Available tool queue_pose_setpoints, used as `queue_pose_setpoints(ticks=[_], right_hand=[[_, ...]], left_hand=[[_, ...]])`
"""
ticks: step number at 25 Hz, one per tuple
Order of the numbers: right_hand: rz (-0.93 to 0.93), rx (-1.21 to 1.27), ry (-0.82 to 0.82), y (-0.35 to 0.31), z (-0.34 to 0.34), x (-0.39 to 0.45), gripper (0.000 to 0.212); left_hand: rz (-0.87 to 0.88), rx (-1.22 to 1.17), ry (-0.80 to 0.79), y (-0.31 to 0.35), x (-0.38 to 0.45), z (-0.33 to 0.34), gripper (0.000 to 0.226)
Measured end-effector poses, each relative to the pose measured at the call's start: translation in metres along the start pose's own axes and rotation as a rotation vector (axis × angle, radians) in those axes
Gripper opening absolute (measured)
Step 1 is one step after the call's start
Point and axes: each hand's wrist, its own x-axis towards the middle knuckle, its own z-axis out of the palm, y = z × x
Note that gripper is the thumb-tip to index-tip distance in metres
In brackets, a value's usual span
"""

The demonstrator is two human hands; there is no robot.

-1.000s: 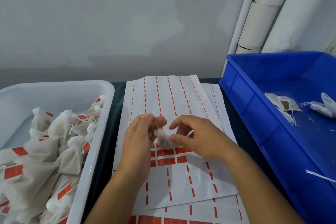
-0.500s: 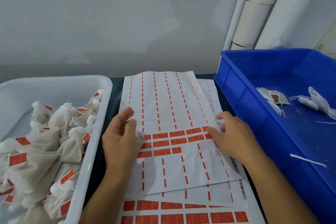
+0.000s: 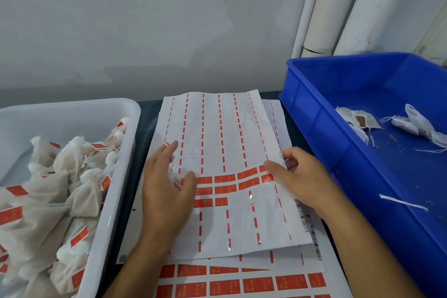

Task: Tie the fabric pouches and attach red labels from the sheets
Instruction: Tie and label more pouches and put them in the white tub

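Judging by the bins, the work is sitting past its midpoint. The white plastic tub (image 3: 72,113) at the left of the frame is holding a deep heap of tied white fabric pouches carrying red labels (image 3: 65,186), while the blue plastic crate (image 3: 314,113) at the right is holding only a few untied, unlabelled white pouches (image 3: 411,121), one gaping over brown filling, plus loose white string (image 3: 401,203) and crumbs on its floor.

In the centre, the top white backing sheet with red labels (image 3: 227,147) is lying mostly stripped: only short rows of red rectangles are remaining across its middle. A fuller sheet (image 3: 242,283) is showing at the bottom of the frame.

The left hand (image 3: 167,191) is resting near the sheet's left edge, thumb and fingers loosely pinching a small white tied pouch (image 3: 175,178), mostly hidden under the palm, its string looping over the fingertip. The right hand (image 3: 302,176) is gripping the sheet's right edge, thumb on top, fingers curled beneath. This pouch probably needs its label next.
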Motion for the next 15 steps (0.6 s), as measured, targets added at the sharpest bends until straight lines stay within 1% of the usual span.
queue_pose_setpoints(ticks=[1, 3, 4, 5, 7, 8, 9, 10, 12, 13, 15], right_hand=[[0.017, 0.133, -0.076, -0.001, -0.002, -0.003, 0.033], [0.09, 0.355, -0.315, -0.003, -0.004, -0.01, 0.044], [0.115, 0.403, -0.422, -0.004, -0.003, -0.013, 0.047], [0.125, 0.421, -0.488, -0.004, -0.002, -0.015, 0.046], [0.116, 0.419, -0.509, -0.003, 0.001, -0.015, 0.037], [0.113, 0.422, -0.491, -0.003, 0.002, -0.014, 0.034], [0.118, 0.431, -0.473, -0.003, 0.002, -0.014, 0.034], [0.126, 0.453, -0.465, -0.003, 0.001, -0.013, 0.034], [0.135, 0.534, -0.471, -0.003, -0.003, -0.014, 0.036], [0.14, 0.586, -0.477, -0.003, -0.004, -0.014, 0.038], [0.168, 0.684, -0.485, -0.001, -0.003, -0.014, 0.047]], left_hand=[[0.01, 0.021, -0.009, 0.0, -0.001, 0.002, 0.068], [0.026, 0.075, -0.004, 0.001, -0.003, 0.002, 0.07], [0.067, 0.127, 0.019, 0.004, -0.004, 0.002, 0.07], [0.149, 0.192, 0.055, 0.007, -0.005, 0.0, 0.068], [0.364, 0.288, 0.094, 0.012, -0.006, -0.003, 0.062], [0.435, 0.297, 0.063, 0.014, -0.007, -0.004, 0.059], [0.449, 0.29, -0.018, 0.018, -0.009, -0.007, 0.056], [0.415, 0.282, -0.141, 0.021, -0.011, -0.01, 0.05], [0.303, 0.342, -0.421, 0.021, -0.014, -0.012, 0.035], [0.27, 0.381, -0.51, 0.019, -0.016, -0.011, 0.037], [0.254, 0.413, -0.555, 0.014, -0.016, -0.007, 0.045]])
